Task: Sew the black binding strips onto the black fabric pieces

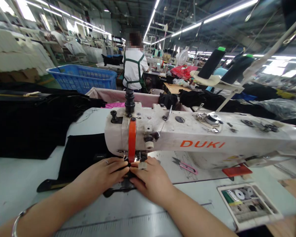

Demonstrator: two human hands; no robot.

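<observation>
A white sewing machine (162, 131) marked DUKI stands across the table, with an orange guard (132, 140) at its needle end. Black fabric (82, 158) lies left of the needle and runs under the hands. My left hand (107, 172) presses on this fabric just left of the needle, its fingers close together. On the right side of the needle, my right hand (151, 177) has its fingertips at the fabric too, fingers bent and nearly touching those of the left. The fabric right under the fingertips is mostly hidden.
Pink-handled thread snips (187, 166) lie under the machine arm. A parts tray (249, 205) is set in the table at right. Stacked black fabric (22, 125) covers the left side. Beyond are a blue basket (85, 79), thread cones (212, 64) and a person (134, 67) facing away.
</observation>
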